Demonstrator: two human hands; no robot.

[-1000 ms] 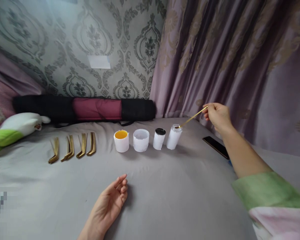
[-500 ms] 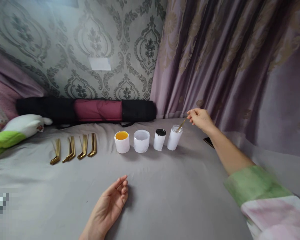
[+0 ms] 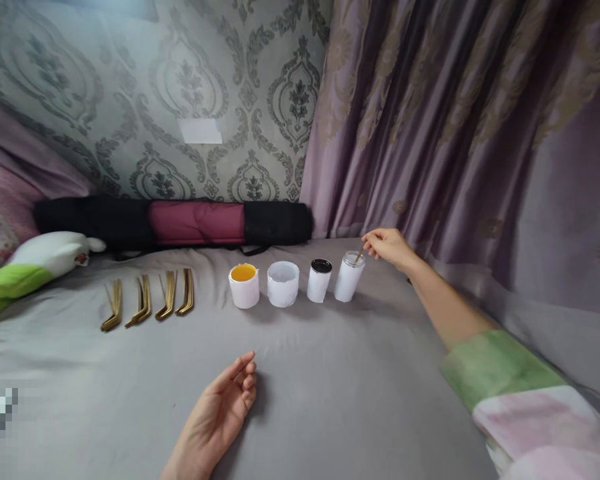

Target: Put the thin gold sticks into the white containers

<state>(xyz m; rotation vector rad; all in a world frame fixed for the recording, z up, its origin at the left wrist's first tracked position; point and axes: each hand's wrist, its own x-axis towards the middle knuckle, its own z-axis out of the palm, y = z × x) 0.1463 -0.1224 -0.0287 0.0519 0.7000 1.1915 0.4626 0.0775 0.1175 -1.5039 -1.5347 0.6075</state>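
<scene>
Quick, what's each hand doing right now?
Left hand: loosely open, nothing visible in it.
Right hand: closed on a stick dipped into a jar.

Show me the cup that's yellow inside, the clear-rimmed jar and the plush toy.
Cup (image 3: 245, 292), head view: its white outer wall.
Jar (image 3: 349, 281), head view: its white side.
Plush toy (image 3: 47, 257), head view: its white body.

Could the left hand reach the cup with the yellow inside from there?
Probably yes: the left hand is loosely curled nearer the camera than the cup with yellow inside, and nothing visible stands between them on the grey sheet.
</scene>
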